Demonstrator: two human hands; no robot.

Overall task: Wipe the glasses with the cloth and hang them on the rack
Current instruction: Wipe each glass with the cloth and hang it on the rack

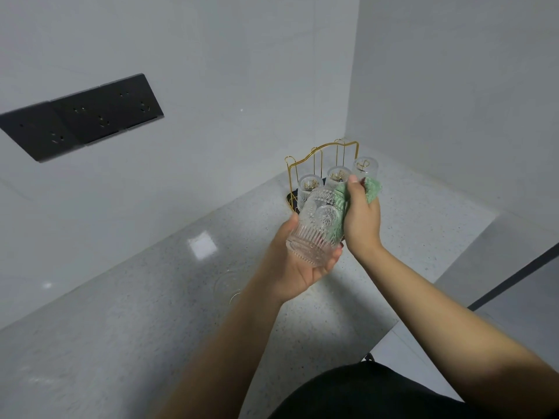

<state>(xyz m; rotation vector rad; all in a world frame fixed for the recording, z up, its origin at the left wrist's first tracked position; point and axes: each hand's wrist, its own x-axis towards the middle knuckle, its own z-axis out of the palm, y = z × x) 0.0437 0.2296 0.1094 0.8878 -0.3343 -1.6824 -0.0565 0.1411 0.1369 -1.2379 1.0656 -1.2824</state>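
left hand (298, 261) cups embossed glass (317, 225) mid-frame, right hand (361, 219) pinches green cloth (372, 189) against it, gold rack (320, 164) just behind

Speckled countertop (151, 313), gold rack (320, 164) on it

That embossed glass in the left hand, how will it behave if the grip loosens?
The embossed glass looks rigid and probably breakable over the hard countertop. Its ribbed, patterned wall likely gives the left hand some purchase, though glass can slip. It lies tilted in the palm, and being cylindrical, would probably roll if laid down sideways.
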